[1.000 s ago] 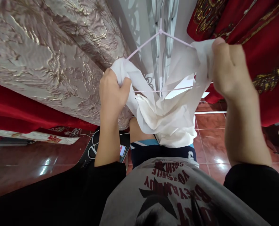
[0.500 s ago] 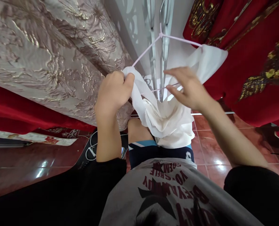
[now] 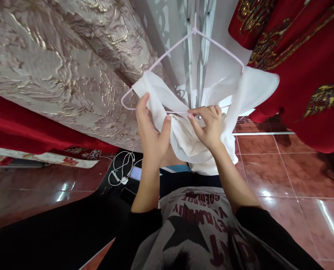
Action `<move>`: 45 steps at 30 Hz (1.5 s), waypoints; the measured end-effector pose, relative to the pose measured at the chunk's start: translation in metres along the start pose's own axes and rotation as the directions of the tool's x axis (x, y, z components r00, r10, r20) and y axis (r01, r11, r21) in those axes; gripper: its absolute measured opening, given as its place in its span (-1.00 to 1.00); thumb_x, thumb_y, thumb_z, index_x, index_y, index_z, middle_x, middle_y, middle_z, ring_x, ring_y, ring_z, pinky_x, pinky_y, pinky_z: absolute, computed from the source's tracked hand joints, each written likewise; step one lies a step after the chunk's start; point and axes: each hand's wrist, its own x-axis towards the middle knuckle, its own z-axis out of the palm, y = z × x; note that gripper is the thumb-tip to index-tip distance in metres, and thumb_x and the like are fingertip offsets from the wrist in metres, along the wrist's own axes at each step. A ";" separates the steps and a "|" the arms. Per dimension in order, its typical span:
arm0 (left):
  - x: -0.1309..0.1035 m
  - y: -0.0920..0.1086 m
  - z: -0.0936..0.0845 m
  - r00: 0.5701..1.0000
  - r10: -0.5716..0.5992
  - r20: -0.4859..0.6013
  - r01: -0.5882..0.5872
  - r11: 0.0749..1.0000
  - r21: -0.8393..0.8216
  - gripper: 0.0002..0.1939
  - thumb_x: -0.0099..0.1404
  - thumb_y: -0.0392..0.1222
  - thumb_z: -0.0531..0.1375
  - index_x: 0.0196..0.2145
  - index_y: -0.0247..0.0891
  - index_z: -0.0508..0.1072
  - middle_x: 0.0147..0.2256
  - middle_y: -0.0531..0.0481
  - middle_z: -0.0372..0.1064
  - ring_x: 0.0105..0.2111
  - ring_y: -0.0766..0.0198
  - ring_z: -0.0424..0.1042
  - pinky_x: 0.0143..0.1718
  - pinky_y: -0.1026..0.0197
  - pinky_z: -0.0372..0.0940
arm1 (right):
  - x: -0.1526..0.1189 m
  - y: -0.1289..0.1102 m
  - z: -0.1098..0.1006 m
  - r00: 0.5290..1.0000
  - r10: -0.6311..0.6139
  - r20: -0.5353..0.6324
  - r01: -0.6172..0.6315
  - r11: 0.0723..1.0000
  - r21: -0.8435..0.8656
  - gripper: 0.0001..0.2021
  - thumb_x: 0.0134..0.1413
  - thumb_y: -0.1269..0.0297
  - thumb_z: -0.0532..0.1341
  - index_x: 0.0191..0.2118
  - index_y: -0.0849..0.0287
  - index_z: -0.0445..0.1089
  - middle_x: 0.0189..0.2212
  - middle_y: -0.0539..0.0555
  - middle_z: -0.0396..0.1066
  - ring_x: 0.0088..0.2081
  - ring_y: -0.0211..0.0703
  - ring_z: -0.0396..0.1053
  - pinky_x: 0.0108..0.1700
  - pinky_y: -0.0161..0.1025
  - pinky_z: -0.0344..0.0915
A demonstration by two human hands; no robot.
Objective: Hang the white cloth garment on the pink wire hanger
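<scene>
A pale pink hanger (image 3: 171,48) hangs at upper centre, its left corner bare. White sheer cloth (image 3: 259,88) drapes over both of its sides and bunches below the lower bar. My left hand (image 3: 152,131) is at the cloth's left part, thumb and fingers apart, the fingers partly against the fabric. My right hand (image 3: 209,125) pinches the hanger's lower bar near its middle, thumb and forefinger together.
Silvery pink embossed fabric (image 3: 71,75) hangs at left, red embroidered garments (image 3: 302,86) at right. Metal poles (image 3: 193,75) stand behind the hanger. A phone (image 3: 135,173) and white cable (image 3: 115,174) lie on a black surface, above red floor tiles (image 3: 268,168).
My left hand has opened from its grip on the cloth and moved right and down. My right hand has moved left and closed on the bar. The hanger's left corner now shows.
</scene>
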 end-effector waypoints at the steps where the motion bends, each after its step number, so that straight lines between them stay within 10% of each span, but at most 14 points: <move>1: -0.003 -0.005 0.004 1.000 -0.001 -0.032 0.000 0.999 -0.036 -0.26 0.22 0.20 0.40 0.22 -0.09 0.26 0.30 -0.19 0.24 0.33 -0.09 0.25 0.36 -0.16 0.15 | 0.000 -0.001 0.001 1.000 0.008 -0.005 -0.008 1.000 0.005 -0.69 0.39 0.01 0.11 -0.17 0.07 0.51 -0.32 -0.02 0.53 -0.24 -0.20 0.34 0.07 -0.11 0.11; 8: 0.005 -0.001 0.028 0.987 -0.156 -0.045 0.127 0.914 -0.385 -0.49 0.26 0.00 0.41 -0.04 -0.08 0.19 -0.24 0.00 0.54 -0.20 0.11 0.62 -0.05 -0.02 0.47 | 0.011 0.021 -0.011 1.000 0.007 -0.010 -0.007 0.999 0.043 -0.63 0.36 -0.04 0.14 -0.35 0.12 0.44 -0.42 -0.05 0.48 -0.32 -0.23 0.28 0.05 -0.12 0.09; 14: 0.043 0.017 0.015 0.972 -0.235 -0.017 0.184 0.801 -0.569 -0.51 0.14 -0.16 0.44 -0.17 -0.10 0.20 -0.34 0.11 0.47 -0.25 0.18 0.57 0.08 -0.07 0.44 | 0.013 0.022 -0.016 1.000 -0.002 -0.019 0.003 0.998 0.068 -0.64 0.34 -0.03 0.16 -0.35 0.11 0.46 -0.42 -0.07 0.48 -0.33 -0.26 0.28 0.06 -0.13 0.10; 18: 0.060 -0.021 -0.030 0.954 -0.299 -0.029 0.205 0.718 -0.666 -0.46 0.00 -0.15 0.49 -0.14 -0.05 0.31 -0.09 0.10 0.48 0.10 0.13 0.42 0.33 -0.06 0.26 | 0.014 0.022 -0.016 0.999 0.034 0.004 -0.034 0.998 0.056 -0.62 0.34 -0.08 0.15 -0.33 0.10 0.48 -0.42 -0.05 0.47 -0.32 -0.24 0.30 0.10 -0.10 0.11; 22: 0.038 -0.070 -0.048 0.890 -0.354 -0.287 0.154 0.826 -0.542 -0.30 -0.18 0.01 0.52 -0.13 0.04 0.26 0.06 0.23 0.41 0.20 0.04 0.31 0.31 -0.18 0.22 | 0.012 0.020 -0.013 0.999 0.048 0.015 -0.049 0.997 0.060 -0.57 0.34 -0.13 0.12 -0.33 0.09 0.49 -0.41 -0.03 0.50 -0.30 -0.21 0.32 0.10 -0.07 0.13; 25: 0.007 -0.071 -0.020 0.804 -0.517 -0.294 0.287 0.770 -0.570 -0.41 0.01 0.01 0.44 -0.06 -0.02 0.28 0.13 0.04 0.40 -0.03 0.13 0.44 0.09 -0.05 0.37 | 0.010 0.014 -0.008 0.997 0.073 0.018 -0.074 0.995 0.074 -0.54 0.33 -0.16 0.10 -0.32 0.09 0.50 -0.37 -0.01 0.53 -0.28 -0.18 0.34 0.09 -0.06 0.15; 32: -0.020 0.003 0.065 0.877 -0.479 0.044 0.343 0.559 -0.755 -0.58 0.43 0.25 0.11 -0.30 -0.17 0.28 -0.34 0.02 0.43 -0.61 0.39 0.27 -0.46 0.27 0.28 | 0.003 -0.005 -0.015 0.996 0.082 0.035 -0.086 0.989 0.123 -0.68 0.33 -0.03 0.17 -0.25 0.06 0.55 -0.30 -0.02 0.57 -0.22 -0.19 0.41 0.11 -0.04 0.18; 36: -0.013 0.008 0.074 0.887 -0.459 0.047 0.306 0.510 -0.804 -0.61 0.51 0.10 0.13 -0.38 -0.17 0.17 -0.45 0.11 0.29 -0.68 0.42 0.17 -0.56 0.33 0.19 | 0.003 -0.008 -0.046 0.997 0.011 0.077 -0.030 0.968 0.247 -0.77 0.36 0.10 0.16 -0.16 0.05 0.54 -0.19 0.00 0.58 -0.12 -0.17 0.49 0.12 -0.01 0.30; 38: -0.009 0.001 0.072 0.889 -0.452 0.069 0.315 0.498 -0.807 -0.63 0.54 0.04 0.10 -0.39 -0.18 0.17 -0.45 0.10 0.29 -0.69 0.43 0.17 -0.58 0.33 0.16 | 0.006 0.001 -0.064 0.988 0.059 -0.145 -0.025 0.974 0.225 -0.76 0.38 0.12 0.12 -0.12 0.09 0.50 -0.15 0.09 0.53 -0.05 -0.10 0.49 0.07 0.01 0.37; 41: -0.004 -0.007 0.071 0.892 -0.447 0.062 0.300 0.484 -0.822 -0.66 0.56 -0.04 0.06 -0.39 -0.19 0.20 -0.44 0.07 0.29 -0.67 0.42 0.17 -0.58 0.33 0.15 | 0.011 0.029 -0.082 0.837 0.167 -0.520 -0.142 0.986 0.087 -0.65 0.31 0.08 0.19 0.13 0.04 0.38 0.08 0.19 0.41 0.13 0.04 0.41 0.14 0.09 0.38; 45: -0.005 -0.006 0.077 0.880 -0.473 0.036 0.289 0.475 -0.831 -0.65 0.58 -0.09 0.02 -0.41 -0.20 0.21 -0.43 0.06 0.27 -0.67 0.44 0.15 -0.59 0.34 0.14 | 0.011 0.072 -0.069 0.920 0.197 -0.340 -0.175 0.980 0.093 -0.42 0.29 -0.04 0.18 0.35 -0.04 0.13 0.27 0.22 0.23 0.25 0.10 0.32 0.16 0.15 0.38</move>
